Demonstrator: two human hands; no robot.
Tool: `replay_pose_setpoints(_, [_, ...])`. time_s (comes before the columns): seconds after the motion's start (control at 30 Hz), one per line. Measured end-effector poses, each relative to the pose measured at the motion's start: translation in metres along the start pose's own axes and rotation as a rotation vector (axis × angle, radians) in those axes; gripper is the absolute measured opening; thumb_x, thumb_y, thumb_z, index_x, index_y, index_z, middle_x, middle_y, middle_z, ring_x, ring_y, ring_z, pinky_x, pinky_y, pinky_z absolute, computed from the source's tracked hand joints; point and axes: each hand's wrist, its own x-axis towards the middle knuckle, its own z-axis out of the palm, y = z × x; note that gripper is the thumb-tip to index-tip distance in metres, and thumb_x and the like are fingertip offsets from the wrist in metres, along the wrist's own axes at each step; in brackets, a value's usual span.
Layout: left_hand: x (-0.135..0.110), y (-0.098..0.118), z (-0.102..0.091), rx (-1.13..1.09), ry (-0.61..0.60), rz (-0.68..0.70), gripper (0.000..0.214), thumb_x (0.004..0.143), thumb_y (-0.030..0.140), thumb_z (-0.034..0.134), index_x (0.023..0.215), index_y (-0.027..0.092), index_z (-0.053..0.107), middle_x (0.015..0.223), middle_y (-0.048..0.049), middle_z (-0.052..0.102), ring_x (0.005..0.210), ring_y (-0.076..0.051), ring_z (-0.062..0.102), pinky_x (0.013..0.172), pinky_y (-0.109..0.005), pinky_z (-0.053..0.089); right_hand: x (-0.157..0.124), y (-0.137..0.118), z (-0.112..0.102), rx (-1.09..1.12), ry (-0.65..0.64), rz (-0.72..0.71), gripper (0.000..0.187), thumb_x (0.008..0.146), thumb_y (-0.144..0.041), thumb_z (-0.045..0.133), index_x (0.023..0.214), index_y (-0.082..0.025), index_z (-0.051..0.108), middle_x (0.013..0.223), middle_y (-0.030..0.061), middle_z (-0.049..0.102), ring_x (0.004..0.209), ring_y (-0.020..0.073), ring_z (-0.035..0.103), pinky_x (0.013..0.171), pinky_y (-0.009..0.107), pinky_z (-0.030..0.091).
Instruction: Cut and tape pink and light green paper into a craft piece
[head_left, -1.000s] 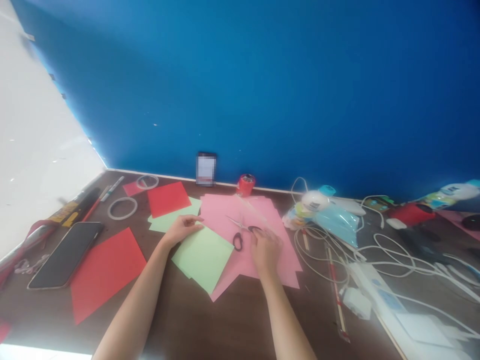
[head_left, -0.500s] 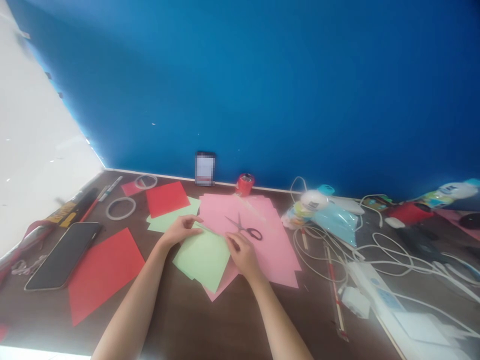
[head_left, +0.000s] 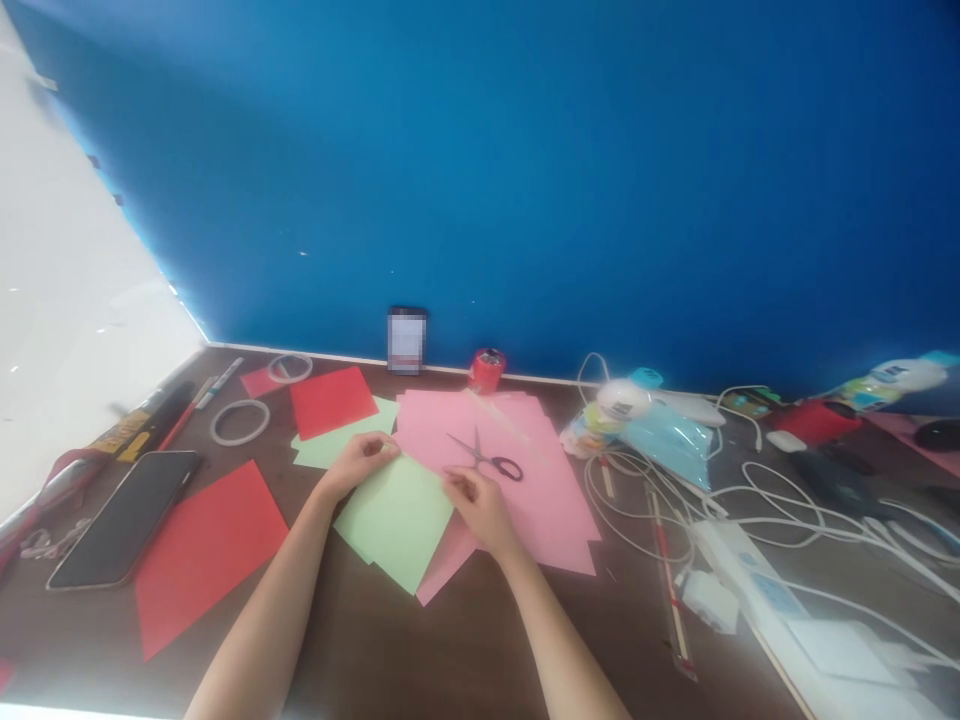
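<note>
Between my hands is a light green sheet of paper (head_left: 399, 518), its far edge pinched at both corners. My left hand (head_left: 360, 464) closes on the left corner, thumb and fingers together. At the right corner my right hand (head_left: 480, 508) grips the same sheet with bent fingers. Another green layer shows beneath it at the lower left. Under the far and right side lie several pink sheets (head_left: 547, 510). Scissors (head_left: 491, 462) with dark handles rest on the pink paper, just beyond my right hand, blades partly apart.
Left of my arms are red paper (head_left: 217, 555), a phone (head_left: 124, 520) and tape rolls (head_left: 240, 423). A red tape dispenser (head_left: 487, 370) and an upright phone (head_left: 407, 342) stand near the blue wall. Glue bottles (head_left: 611, 412), white cables and a power strip (head_left: 750, 580) crowd the right.
The green sheet has shifted slightly left and toward me, and its far edge, raised before, now looks flatter. Both hands still hold its corners, the right one a little further left.
</note>
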Motion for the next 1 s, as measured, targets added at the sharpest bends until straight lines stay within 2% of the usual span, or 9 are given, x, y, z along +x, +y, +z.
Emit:
replay_pose_setpoints(0.2, [-0.001, 0.002, 0.001, -0.128, -0.021, -0.03, 0.032, 0.068, 0.047, 0.064, 0.079, 0.018, 0.061, 0.067, -0.001, 0.06, 0.06, -0.015, 0.057, 0.053, -0.025, 0.044, -0.001, -0.001, 0.002, -0.069, 0.022, -0.02, 0.026, 0.076, -0.03, 0.058, 0.098, -0.021, 0.066, 0.094, 0.0071, 0.068, 0.083, 0.0197, 0.063, 0.077, 0.038, 0.052])
replay_pose_setpoints(0.33, [-0.001, -0.002, -0.001, -0.204, -0.009, -0.068, 0.034, 0.066, 0.046, 0.067, 0.083, 0.017, 0.061, 0.069, -0.0017, 0.062, 0.059, -0.015, 0.058, 0.053, -0.025, 0.044, 0.001, -0.002, -0.001, -0.01, 0.032, -0.012, 0.025, 0.076, -0.03, 0.059, 0.097, -0.022, 0.067, 0.096, 0.0079, 0.068, 0.085, 0.0206, 0.064, 0.078, 0.039, 0.052])
replay_pose_setpoints(0.5, [0.0, -0.003, -0.002, -0.232, -0.012, -0.097, 0.048, 0.065, 0.047, 0.067, 0.101, 0.017, 0.059, 0.072, -0.0036, 0.064, 0.065, -0.019, 0.061, 0.058, -0.028, 0.047, 0.001, -0.013, -0.008, 0.17, -0.154, 0.06, 0.027, 0.072, -0.033, 0.063, 0.094, -0.019, 0.068, 0.094, 0.0081, 0.069, 0.086, 0.0214, 0.065, 0.074, 0.037, 0.054])
replay_pose_setpoints(0.57, [-0.001, -0.001, -0.003, -0.225, -0.027, -0.109, 0.055, 0.066, 0.048, 0.066, 0.111, 0.019, 0.055, 0.077, -0.0051, 0.066, 0.068, -0.021, 0.062, 0.06, -0.031, 0.048, 0.001, -0.016, -0.009, 0.168, -0.172, 0.076, 0.024, 0.071, -0.034, 0.063, 0.09, -0.019, 0.069, 0.091, 0.0078, 0.07, 0.084, 0.0216, 0.066, 0.072, 0.036, 0.054])
replay_pose_setpoints(0.67, [-0.003, 0.003, -0.006, -0.255, -0.062, -0.124, 0.056, 0.068, 0.047, 0.064, 0.117, 0.022, 0.053, 0.092, -0.0079, 0.067, 0.08, -0.024, 0.063, 0.066, -0.033, 0.049, 0.002, -0.013, -0.01, 0.147, -0.033, 0.069, 0.024, 0.072, -0.032, 0.061, 0.091, -0.019, 0.067, 0.088, 0.0067, 0.069, 0.081, 0.0203, 0.065, 0.069, 0.033, 0.054])
replay_pose_setpoints(0.8, [-0.005, 0.003, -0.008, -0.454, -0.177, -0.079, 0.057, 0.071, 0.038, 0.065, 0.125, 0.029, 0.046, 0.116, -0.0078, 0.059, 0.1, -0.026, 0.058, 0.081, -0.037, 0.047, 0.004, -0.005, -0.014, 0.163, 0.29, 0.051, 0.031, 0.073, -0.035, 0.06, 0.099, -0.018, 0.06, 0.084, 0.0068, 0.067, 0.076, 0.0193, 0.064, 0.067, 0.032, 0.053])
replay_pose_setpoints(0.87, [-0.004, -0.001, -0.008, -0.523, -0.171, -0.041, 0.057, 0.07, 0.03, 0.068, 0.123, 0.03, 0.047, 0.117, -0.0078, 0.058, 0.1, -0.026, 0.059, 0.083, -0.039, 0.046, 0.004, -0.003, -0.015, 0.15, 0.389, 0.049, 0.029, 0.074, -0.037, 0.059, 0.095, -0.017, 0.06, 0.087, 0.0086, 0.066, 0.08, 0.0205, 0.063, 0.072, 0.035, 0.052])
replay_pose_setpoints(1.0, [-0.001, -0.01, -0.003, -0.57, -0.083, 0.014, 0.047, 0.069, 0.026, 0.069, 0.114, 0.025, 0.055, 0.108, -0.0086, 0.062, 0.097, -0.024, 0.06, 0.086, -0.039, 0.044, 0.002, -0.003, -0.01, 0.119, 0.469, 0.043, 0.028, 0.077, -0.039, 0.056, 0.092, -0.017, 0.062, 0.093, 0.0103, 0.066, 0.088, 0.0227, 0.062, 0.079, 0.039, 0.049])
